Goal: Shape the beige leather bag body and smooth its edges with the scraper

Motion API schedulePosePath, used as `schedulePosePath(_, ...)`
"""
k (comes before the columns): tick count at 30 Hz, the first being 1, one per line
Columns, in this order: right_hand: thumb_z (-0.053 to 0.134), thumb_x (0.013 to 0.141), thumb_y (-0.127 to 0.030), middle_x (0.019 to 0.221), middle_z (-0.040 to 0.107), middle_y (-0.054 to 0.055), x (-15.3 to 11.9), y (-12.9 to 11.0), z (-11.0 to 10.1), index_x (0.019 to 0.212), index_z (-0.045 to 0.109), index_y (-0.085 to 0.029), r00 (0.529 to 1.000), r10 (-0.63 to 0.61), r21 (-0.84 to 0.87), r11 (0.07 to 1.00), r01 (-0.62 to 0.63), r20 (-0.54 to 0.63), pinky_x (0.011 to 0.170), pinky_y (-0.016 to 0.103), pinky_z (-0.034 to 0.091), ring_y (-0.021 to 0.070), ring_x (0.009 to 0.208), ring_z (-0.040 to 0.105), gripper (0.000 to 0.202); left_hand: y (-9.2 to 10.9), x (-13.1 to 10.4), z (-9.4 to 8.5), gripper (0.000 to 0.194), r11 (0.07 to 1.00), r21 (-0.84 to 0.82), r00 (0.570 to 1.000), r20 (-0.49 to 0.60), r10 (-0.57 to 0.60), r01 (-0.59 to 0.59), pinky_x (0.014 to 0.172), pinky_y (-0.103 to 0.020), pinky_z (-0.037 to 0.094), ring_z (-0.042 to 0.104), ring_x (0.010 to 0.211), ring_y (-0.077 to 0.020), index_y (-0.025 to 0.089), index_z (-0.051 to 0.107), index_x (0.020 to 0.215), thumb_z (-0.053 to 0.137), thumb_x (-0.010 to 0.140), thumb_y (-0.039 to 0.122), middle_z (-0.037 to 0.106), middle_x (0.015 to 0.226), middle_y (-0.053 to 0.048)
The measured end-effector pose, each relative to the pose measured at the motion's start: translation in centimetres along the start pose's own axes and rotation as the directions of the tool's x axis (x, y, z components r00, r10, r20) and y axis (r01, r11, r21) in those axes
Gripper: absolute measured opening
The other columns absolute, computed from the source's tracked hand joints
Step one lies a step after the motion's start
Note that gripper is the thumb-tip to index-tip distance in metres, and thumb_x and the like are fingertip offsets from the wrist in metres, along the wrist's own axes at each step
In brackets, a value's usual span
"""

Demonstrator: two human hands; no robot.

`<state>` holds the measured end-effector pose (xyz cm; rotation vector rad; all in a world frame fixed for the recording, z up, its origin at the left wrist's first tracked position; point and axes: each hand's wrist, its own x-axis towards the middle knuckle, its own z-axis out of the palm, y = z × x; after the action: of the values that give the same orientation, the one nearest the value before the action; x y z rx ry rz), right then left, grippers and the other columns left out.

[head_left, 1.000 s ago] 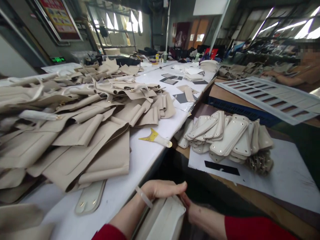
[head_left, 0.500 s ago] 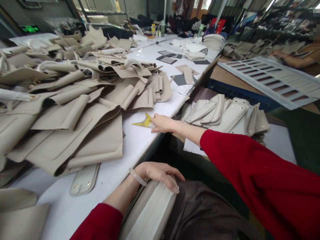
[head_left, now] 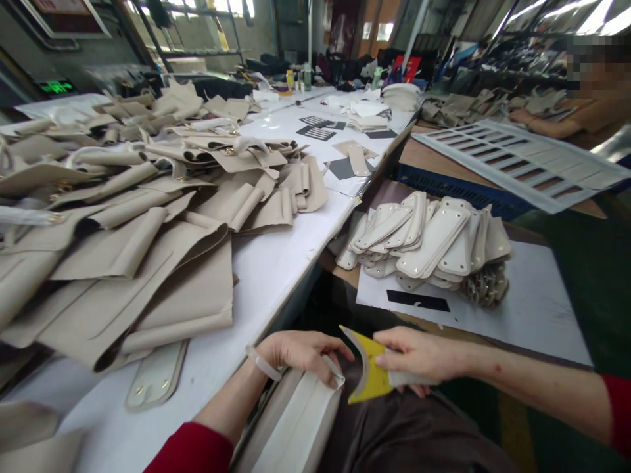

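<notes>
- My right hand grips the wrapped handle of a yellow scraper, fingers closed round it, the curved blade pointing left of the fingertips.
- My left hand presses a pale folded panel on my lap, fingers curled over its top edge; whether they pinch it I cannot tell.
- The panel looks light, soft and floppy; I judge the stitched edge under the fingertips the firmest hold.
- The scraper seems thin, stiff and light; best held by its handle.
- A heap of beige pieces lies beyond the left fingers.
</notes>
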<state>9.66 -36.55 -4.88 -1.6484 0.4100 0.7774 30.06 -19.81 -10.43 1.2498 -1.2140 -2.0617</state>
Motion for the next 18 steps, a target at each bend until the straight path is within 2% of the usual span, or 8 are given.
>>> schedulePosePath(3, 0.049, 0.094, -0.039, 0.071, 0.062, 0.000, 0.4, 1.2, 2.7, 0.098, 0.054, -0.017, 1.000, 0.026, 0.003, 1.000, -0.026, 0.010, 0.034, 0.013, 0.040, 0.0069, 0.041, 0.053, 0.023, 0.2, -0.2, 0.0, 0.081, 1.000, 0.014, 1.000, -0.027, 0.004, -0.004, 0.094, -0.036, 0.047, 0.060, 0.106, -0.0271, 0.012, 0.059, 0.128, 0.082, 0.055, 0.037, 0.067, 0.115, -0.010)
schedulePosePath(5, 0.049, 0.094, -0.037, 0.070, 0.062, -0.001, 0.9, 1.4, 3.7, 0.099, 0.055, -0.017, 0.999, 0.038, 0.013, 0.999, -0.038, 0.001, 0.033, 0.014, 0.041, 0.0073, 0.040, 0.053, 0.021, 0.6, -0.4, 0.0, 0.085, 0.998, 0.057, 0.998, -0.058, -0.027, 0.030, 0.094, -0.037, 0.048, 0.060, 0.109, -0.0287, 0.013, 0.056, 0.134, 0.082, 0.057, 0.039, 0.066, 0.119, -0.010)
schedulePosePath(10, 0.048, 0.094, -0.035, 0.066, 0.061, -0.001, 1.7, 1.7, 4.2, 0.100, 0.054, -0.018, 0.997, 0.083, 0.028, 0.996, -0.083, -0.007, 0.033, 0.015, 0.042, 0.0085, 0.039, 0.053, 0.020, 1.2, -0.6, -0.1, 0.082, 0.990, 0.138, 0.997, -0.076, -0.027, 0.037, 0.095, -0.035, 0.047, 0.059, 0.110, -0.0280, 0.014, 0.055, 0.136, 0.078, 0.062, 0.040, 0.065, 0.122, -0.010)
schedulePosePath(14, 0.048, 0.094, -0.035, 0.067, 0.062, -0.001, 1.8, 1.5, 4.5, 0.101, 0.054, -0.018, 0.996, 0.086, 0.044, 0.995, -0.085, -0.001, 0.034, 0.015, 0.042, 0.0083, 0.039, 0.054, 0.019, 0.7, -0.5, -0.2, 0.076, 0.985, 0.171, 0.997, -0.080, -0.016, 0.030, 0.090, -0.031, 0.048, 0.060, 0.108, -0.0264, 0.017, 0.057, 0.134, 0.076, 0.065, 0.041, 0.065, 0.120, -0.007)
schedulePosePath(18, 0.047, 0.095, -0.037, 0.065, 0.061, -0.001, 1.9, 1.0, 4.9, 0.098, 0.053, -0.018, 0.996, 0.091, 0.074, 0.993, -0.091, -0.001, 0.033, 0.014, 0.041, 0.0081, 0.038, 0.052, 0.020, 0.2, -0.4, -0.3, 0.079, 0.985, 0.173, 0.997, -0.077, -0.005, 0.019, 0.090, -0.032, 0.048, 0.060, 0.108, -0.0270, 0.015, 0.056, 0.136, 0.075, 0.064, 0.041, 0.065, 0.122, -0.009)
